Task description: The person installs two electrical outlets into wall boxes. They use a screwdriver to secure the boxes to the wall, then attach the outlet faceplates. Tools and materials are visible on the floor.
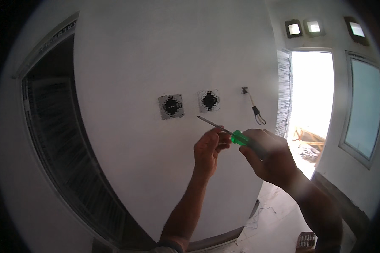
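Note:
My right hand (272,157) is closed around the green handle of a screwdriver (240,138). The long metal shaft slants up and left, its tip in front of the wall and below two fittings. Beside the shaft is my left hand (206,152), its fingers curled in and its fingertips close to the metal; what they pinch, if anything, is too small to make out. Above the hands, a left socket mounting frame (162,113) and a right socket mounting frame (202,107) sit side by side in the wall, each with a dark round centre.
Right of the frames, a wire with a black connector (255,110) hangs from a small wall hole. A dark doorway (50,126) stands at left, a bright open doorway (310,92) at right. Below lie a thin cable (264,209) and a box of small parts (306,241).

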The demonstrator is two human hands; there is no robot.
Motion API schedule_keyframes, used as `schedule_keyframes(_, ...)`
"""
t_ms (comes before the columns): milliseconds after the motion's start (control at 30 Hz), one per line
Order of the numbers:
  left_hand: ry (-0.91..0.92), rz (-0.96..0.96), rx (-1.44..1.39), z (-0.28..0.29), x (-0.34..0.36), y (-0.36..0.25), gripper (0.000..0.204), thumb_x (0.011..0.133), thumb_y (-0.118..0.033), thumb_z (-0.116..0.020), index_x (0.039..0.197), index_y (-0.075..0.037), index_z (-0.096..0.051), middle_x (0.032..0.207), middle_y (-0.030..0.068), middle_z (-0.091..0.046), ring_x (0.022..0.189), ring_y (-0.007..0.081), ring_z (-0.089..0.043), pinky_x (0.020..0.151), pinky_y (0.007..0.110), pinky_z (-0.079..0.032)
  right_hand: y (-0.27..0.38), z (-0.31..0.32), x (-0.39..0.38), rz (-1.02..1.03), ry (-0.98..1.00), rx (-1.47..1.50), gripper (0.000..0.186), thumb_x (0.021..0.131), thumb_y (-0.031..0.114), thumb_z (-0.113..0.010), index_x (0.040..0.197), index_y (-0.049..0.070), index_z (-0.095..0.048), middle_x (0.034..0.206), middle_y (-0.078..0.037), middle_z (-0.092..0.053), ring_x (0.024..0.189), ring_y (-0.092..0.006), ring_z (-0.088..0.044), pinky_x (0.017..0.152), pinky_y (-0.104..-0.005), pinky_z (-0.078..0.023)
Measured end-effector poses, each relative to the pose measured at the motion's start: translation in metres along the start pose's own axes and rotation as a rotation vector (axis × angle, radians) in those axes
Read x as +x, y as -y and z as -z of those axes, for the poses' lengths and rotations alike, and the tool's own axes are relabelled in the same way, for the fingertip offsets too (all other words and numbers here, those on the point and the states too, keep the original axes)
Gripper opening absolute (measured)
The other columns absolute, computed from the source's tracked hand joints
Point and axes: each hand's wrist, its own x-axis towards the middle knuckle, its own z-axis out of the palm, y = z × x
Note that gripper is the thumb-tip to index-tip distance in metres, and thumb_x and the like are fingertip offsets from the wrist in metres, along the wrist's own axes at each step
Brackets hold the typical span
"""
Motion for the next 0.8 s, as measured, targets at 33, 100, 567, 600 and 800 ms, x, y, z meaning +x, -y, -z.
schedule_keyframes(33, -0.032, 0.012, -0.036, 0.001, 0.002, -0.008, 0.035, 0.105, -0.024, -0.061, 0.129, 0.002, -0.060, 0.105, 0.0119, -0.072, 0.093, 0.0197, -0.071, 0.083, 0.034, -0.058, -0.001, -0.008, -0.002, -0.017, 0.001, 0.031, 0.030, 0.092, 0.013, -0.073, 0.119, 0.003, -0.064, 0.093, -0.016, -0.070, 0.076, -0.0282, -0.073, 0.066, -0.0379, -0.057)
schedule_keyframes(100, -0.104, 0.014, -0.018, 0.008, 0.006, -0.023, 0.033, 0.105, -0.022, -0.061, 0.128, 0.002, -0.060, 0.104, 0.0118, -0.072, 0.092, 0.0188, -0.071, 0.082, 0.033, -0.057, 0.003, -0.021, 0.000, -0.058, 0.017, 0.048, 0.030, 0.093, 0.015, -0.072, 0.119, 0.003, -0.064, 0.093, -0.016, -0.070, 0.076, -0.0283, -0.073, 0.068, -0.0388, -0.057)
schedule_keyframes(567, -0.117, 0.016, -0.125, 0.068, 0.034, -0.045, 0.033, 0.104, -0.016, -0.062, 0.130, 0.003, -0.057, 0.098, 0.0097, -0.073, 0.086, 0.0161, -0.071, 0.078, 0.030, -0.058, 0.028, -0.071, 0.026, -0.135, 0.063, 0.008, 0.030, 0.096, 0.019, -0.068, 0.122, 0.006, -0.061, 0.094, -0.017, -0.068, 0.076, -0.0331, -0.072, 0.070, -0.0436, -0.057)
schedule_keyframes(600, -0.113, 0.014, -0.137, 0.069, 0.035, -0.043, 0.034, 0.104, -0.015, -0.062, 0.131, 0.003, -0.056, 0.098, 0.0099, -0.073, 0.085, 0.0160, -0.071, 0.078, 0.030, -0.059, 0.029, -0.074, 0.025, -0.133, 0.054, -0.001, 0.031, 0.096, 0.019, -0.069, 0.123, 0.006, -0.061, 0.094, -0.018, -0.068, 0.077, -0.0332, -0.072, 0.070, -0.0438, -0.057)
schedule_keyframes(800, -0.072, -0.031, -0.230, 0.075, 0.037, -0.035, 0.036, 0.103, -0.012, -0.062, 0.134, 0.004, -0.055, 0.098, 0.0117, -0.073, 0.084, 0.0166, -0.071, 0.075, 0.029, -0.060, 0.041, -0.084, 0.027, -0.186, 0.060, -0.059, 0.032, 0.096, 0.018, -0.069, 0.125, 0.006, -0.060, 0.095, -0.018, -0.068, 0.079, -0.0343, -0.072, 0.071, -0.0441, -0.057)
